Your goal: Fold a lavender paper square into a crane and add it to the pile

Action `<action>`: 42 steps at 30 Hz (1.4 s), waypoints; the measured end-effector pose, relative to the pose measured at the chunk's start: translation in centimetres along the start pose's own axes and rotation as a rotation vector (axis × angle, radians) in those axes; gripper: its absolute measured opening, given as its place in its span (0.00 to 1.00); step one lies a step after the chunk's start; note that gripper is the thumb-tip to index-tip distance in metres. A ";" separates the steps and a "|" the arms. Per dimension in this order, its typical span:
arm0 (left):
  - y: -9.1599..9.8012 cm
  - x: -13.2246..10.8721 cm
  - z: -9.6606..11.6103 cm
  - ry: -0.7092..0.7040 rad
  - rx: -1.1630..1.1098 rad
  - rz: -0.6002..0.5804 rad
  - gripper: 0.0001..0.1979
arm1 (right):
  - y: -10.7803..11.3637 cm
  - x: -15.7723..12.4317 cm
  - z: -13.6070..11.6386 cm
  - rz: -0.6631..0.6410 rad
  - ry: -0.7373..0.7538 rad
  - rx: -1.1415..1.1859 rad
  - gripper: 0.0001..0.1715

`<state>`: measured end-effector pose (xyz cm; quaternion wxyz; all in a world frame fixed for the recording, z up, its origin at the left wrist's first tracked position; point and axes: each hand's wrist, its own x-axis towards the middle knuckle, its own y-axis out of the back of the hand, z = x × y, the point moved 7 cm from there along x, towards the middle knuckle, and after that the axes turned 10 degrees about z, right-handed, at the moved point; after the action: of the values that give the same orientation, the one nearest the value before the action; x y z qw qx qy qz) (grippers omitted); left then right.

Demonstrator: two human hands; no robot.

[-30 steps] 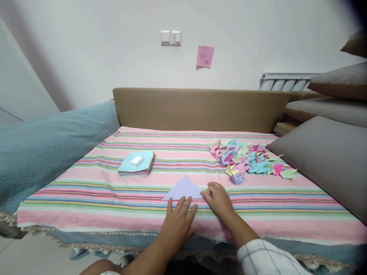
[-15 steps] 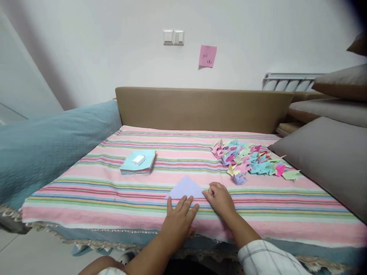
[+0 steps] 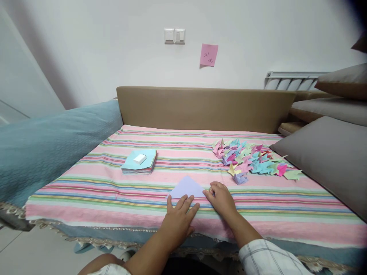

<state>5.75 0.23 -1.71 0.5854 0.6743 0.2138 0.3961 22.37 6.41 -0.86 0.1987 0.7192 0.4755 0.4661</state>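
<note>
A lavender sheet of origami paper (image 3: 187, 187), folded into a triangle, lies on the striped cloth with its point facing away from me. My left hand (image 3: 179, 217) is open, its spread fingers resting along the triangle's near edge. At the paper's right corner is my right hand (image 3: 220, 198), fingers curled and thumb against the corner, closed on it. Beyond and to the right lies a pile of folded paper cranes (image 3: 252, 160) in several colours. To the left stands a stack of square paper (image 3: 134, 168) with a small white object (image 3: 140, 158) on its top blue sheet.
The striped cloth (image 3: 86, 183) covers a low couch seat with a brown backrest (image 3: 200, 109). Grey cushions (image 3: 329, 152) are piled at the right. A blue-covered armrest (image 3: 63, 133) borders the left. A pink note (image 3: 208, 55) and switches (image 3: 174, 36) are on the wall.
The whole view has shifted very slightly. Both hands and the folded paper keep nearly the same places relative to each other.
</note>
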 end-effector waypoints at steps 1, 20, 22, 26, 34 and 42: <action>0.0 0.0 0.0 0.002 -0.003 -0.003 0.38 | 0.0 0.0 0.0 0.001 -0.002 -0.001 0.14; 0.4 0.0 -0.1 0.002 0.010 -0.032 0.39 | 2.2 1.0 0.9 0.105 0.023 0.173 0.15; 0.2 0.0 0.0 0.003 0.009 -0.032 0.39 | 2.7 0.4 -0.6 0.168 0.110 0.155 0.17; 0.2 0.0 0.2 0.011 -0.015 -0.033 0.38 | 1.2 -1.7 -5.3 -0.007 0.400 0.170 0.20; 3.9 0.9 -4.9 0.286 -0.257 0.054 0.09 | -0.8 -2.7 -6.6 -0.122 0.422 0.138 0.18; 4.7 -0.7 -11.5 0.720 -0.261 0.068 0.14 | -1.0 -3.0 -6.5 -0.106 0.441 0.090 0.18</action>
<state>-4.57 5.79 2.62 0.5404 0.4186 0.3307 0.6506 15.93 3.22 0.14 0.0819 0.5820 0.5646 0.5794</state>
